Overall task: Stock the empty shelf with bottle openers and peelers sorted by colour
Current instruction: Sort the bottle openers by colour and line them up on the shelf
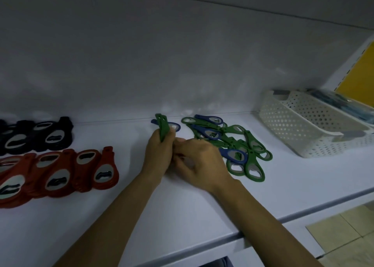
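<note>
Left hand (159, 155): fingers curl round a green opener (163, 128), upright, mid-shelf (182, 216). Right hand (202, 163): fingers bent, cannot tell what they pinch. Green/blue pile (232, 145) just right. Suggest: pull greens singly, stack aligned, leave blues.

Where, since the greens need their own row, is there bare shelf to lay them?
Bare shelf lies between the red openers and the left hand, along the front edge, and between the green-blue pile and the white basket. The left end is crowded.
</note>
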Demonstrator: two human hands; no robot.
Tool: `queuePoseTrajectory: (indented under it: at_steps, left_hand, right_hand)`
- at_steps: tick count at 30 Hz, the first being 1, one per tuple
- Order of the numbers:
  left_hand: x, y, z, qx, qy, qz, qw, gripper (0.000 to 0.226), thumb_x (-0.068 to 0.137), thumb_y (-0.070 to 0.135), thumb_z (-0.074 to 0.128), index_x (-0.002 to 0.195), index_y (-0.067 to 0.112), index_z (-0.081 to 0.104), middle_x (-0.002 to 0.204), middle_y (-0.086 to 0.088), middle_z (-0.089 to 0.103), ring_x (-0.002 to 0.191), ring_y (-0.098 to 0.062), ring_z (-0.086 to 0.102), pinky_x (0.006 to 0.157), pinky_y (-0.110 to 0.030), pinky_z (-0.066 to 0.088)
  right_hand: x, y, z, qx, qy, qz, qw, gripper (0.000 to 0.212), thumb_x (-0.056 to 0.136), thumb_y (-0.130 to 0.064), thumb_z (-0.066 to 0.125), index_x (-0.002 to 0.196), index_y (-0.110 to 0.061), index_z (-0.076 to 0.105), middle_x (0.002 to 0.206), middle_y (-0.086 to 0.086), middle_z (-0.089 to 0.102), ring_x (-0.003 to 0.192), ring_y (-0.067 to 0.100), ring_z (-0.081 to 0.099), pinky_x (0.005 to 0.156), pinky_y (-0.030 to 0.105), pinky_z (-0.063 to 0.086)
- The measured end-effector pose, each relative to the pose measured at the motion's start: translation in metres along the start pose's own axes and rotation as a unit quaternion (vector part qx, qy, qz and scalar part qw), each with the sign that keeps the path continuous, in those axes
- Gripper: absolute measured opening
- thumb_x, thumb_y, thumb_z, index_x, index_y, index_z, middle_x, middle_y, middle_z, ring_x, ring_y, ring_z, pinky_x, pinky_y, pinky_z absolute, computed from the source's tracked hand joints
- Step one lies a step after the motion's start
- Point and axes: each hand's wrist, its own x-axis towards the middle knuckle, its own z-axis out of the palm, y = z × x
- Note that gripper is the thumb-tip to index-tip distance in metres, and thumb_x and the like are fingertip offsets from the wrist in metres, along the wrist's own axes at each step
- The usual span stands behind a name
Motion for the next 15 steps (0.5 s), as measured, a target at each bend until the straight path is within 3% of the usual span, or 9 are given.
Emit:
queuePoseTrajectory:
  at_steps: [3,5,6,8,10,15]
  left_hand:
    - [-0.002,-0.001,-0.001,0.007,-0.015,0.023,1.0,0.01,0.095,0.024,0.053,0.094,0.02,0.061,0.069,0.005,0.066,0.062,-0.012,0.064,0.053,-0.022,0.05]
    - [-0.005,0.001,0.0,-0.01,-0.05,0.023,0.998,0.009,0.095,0.019,0.053,0.098,0.023,0.06,0.074,0.006,0.072,0.06,-0.017,0.068,0.048,-0.022,0.051]
    - [-0.006,0.001,0.0,-0.014,-0.061,0.024,0.998,0.01,0.095,0.016,0.054,0.098,0.023,0.06,0.076,0.006,0.073,0.059,-0.019,0.069,0.045,-0.021,0.05]
    - [-0.007,0.0,0.0,0.002,-0.069,0.039,0.997,0.008,0.092,0.016,0.057,0.098,0.02,0.061,0.077,0.006,0.073,0.055,-0.019,0.068,0.042,-0.019,0.046]
    - [-0.007,-0.002,0.0,0.016,-0.066,0.05,0.996,0.008,0.091,0.018,0.059,0.098,0.015,0.062,0.074,0.005,0.073,0.049,-0.015,0.065,0.039,-0.017,0.042]
    - [-0.004,-0.005,0.002,0.014,-0.04,0.042,0.998,0.011,0.096,0.02,0.051,0.094,0.016,0.061,0.072,0.005,0.071,0.045,-0.012,0.062,0.038,-0.016,0.04]
  right_hand:
    - [0.003,0.0,-0.004,0.003,0.072,0.062,0.995,0.024,0.083,-0.019,0.05,0.083,-0.011,0.072,0.078,0.003,0.071,0.067,0.02,0.062,0.063,0.032,0.049]
    - [0.0,0.011,-0.013,-0.068,0.147,0.143,0.976,0.018,0.082,-0.02,0.055,0.082,-0.014,0.072,0.077,0.002,0.07,0.07,0.019,0.061,0.065,0.027,0.042]
    - [-0.003,0.02,-0.018,-0.118,0.137,0.189,0.965,0.016,0.082,-0.024,0.058,0.085,-0.016,0.072,0.081,0.001,0.07,0.076,0.021,0.061,0.068,0.028,0.039]
    - [-0.009,0.036,-0.022,-0.204,0.018,0.277,0.939,0.028,0.084,-0.044,0.06,0.098,-0.022,0.07,0.096,-0.002,0.068,0.094,0.023,0.057,0.08,0.033,0.035]
    - [-0.012,0.042,-0.021,-0.222,-0.079,0.309,0.921,0.04,0.083,-0.058,0.057,0.104,-0.027,0.068,0.106,-0.004,0.063,0.102,0.021,0.053,0.086,0.035,0.031]
    - [-0.008,0.038,-0.012,-0.28,-0.069,0.243,0.926,0.031,0.093,-0.044,0.046,0.097,-0.024,0.07,0.105,-0.003,0.063,0.101,0.02,0.051,0.083,0.035,0.028]
